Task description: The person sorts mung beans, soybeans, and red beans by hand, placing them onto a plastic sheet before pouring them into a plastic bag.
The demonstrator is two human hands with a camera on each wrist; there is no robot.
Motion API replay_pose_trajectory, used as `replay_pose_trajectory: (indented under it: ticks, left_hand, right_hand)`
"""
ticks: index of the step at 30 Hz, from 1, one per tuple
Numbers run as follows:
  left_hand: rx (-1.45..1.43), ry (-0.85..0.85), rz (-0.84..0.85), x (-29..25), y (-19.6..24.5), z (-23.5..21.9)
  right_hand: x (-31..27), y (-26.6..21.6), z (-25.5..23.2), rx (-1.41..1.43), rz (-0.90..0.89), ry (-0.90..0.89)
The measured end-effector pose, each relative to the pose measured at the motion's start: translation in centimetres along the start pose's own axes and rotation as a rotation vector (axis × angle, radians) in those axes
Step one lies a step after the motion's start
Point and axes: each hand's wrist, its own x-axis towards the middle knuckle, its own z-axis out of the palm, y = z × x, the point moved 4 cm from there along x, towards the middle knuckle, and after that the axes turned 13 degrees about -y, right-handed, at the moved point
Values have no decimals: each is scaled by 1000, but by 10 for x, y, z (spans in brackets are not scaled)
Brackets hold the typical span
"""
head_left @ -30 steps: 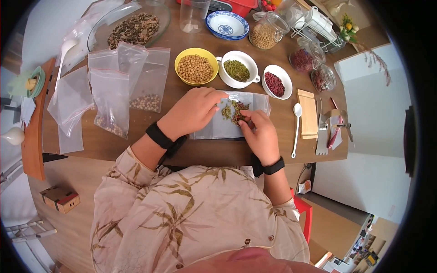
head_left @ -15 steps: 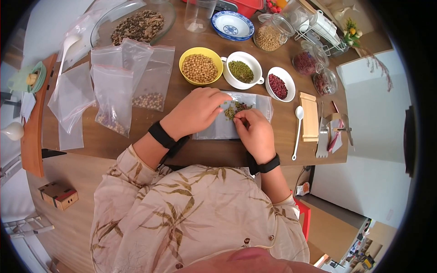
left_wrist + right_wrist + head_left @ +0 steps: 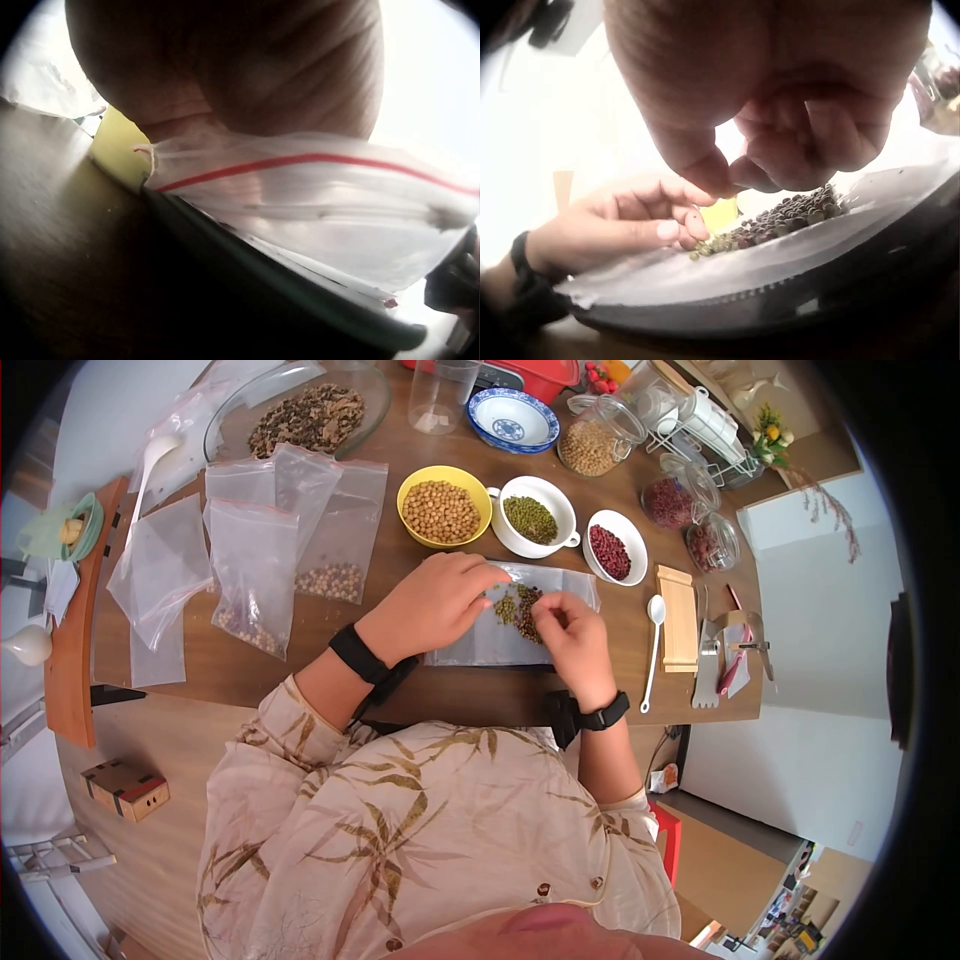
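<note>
On a clear zip bag (image 3: pixel 470 645), in the head view, lie a small group of green beans (image 3: pixel 505 608) and a darker mixed pile of beans (image 3: pixel 527 622). My left hand (image 3: pixel 435 600) rests at the bag's left side, fingers loosely bent beside the green beans. Over the right edge of the dark pile is my right hand (image 3: pixel 577 645). In the right wrist view its thumb and forefinger tips meet just above the beans (image 3: pixel 787 217), the other fingers curled; no bean shows between them. The left wrist view has the red-striped bag edge (image 3: pixel 315 159) under the palm.
Behind stand a yellow bowl (image 3: pixel 478 481) of round tan beans, a white bowl (image 3: pixel 508 488) of green beans and another white bowl (image 3: pixel 637 545) of red beans. Bags (image 3: pixel 250 550) lie left; a white spoon (image 3: pixel 651 660) and a wooden board (image 3: pixel 678 620) lie right.
My right hand went left to the green beans, then back right over the dark pile, uncovering it. The left hand stays in place on the bag.
</note>
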Motion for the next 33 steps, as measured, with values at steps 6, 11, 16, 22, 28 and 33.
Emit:
replay_pose_trajectory:
  ticks: [6,11,16,22,28,33]
  left_hand:
    - [17,-23,-10,2,0,3]
    - [-7,-29,-21,0,0,0]
    - [-6,-35,-24,0,-1,2]
    - [-27,-41,-26,-2,-4,2]
    - [-21,-57,-32,0,-2,3]
    - [-15,-54,-24,0,-3,2]
  right_hand:
    - [-1,-13,-7,-259,-174,118]
    - [9,-21,3,-417,-182,102]
    - [14,-25,5,-443,-132,71]
    - [9,18,-25,670,-1,-197]
    - [-12,0,-16,1212,152,-102]
    - [-7,-3,3,-27,-65,-80]
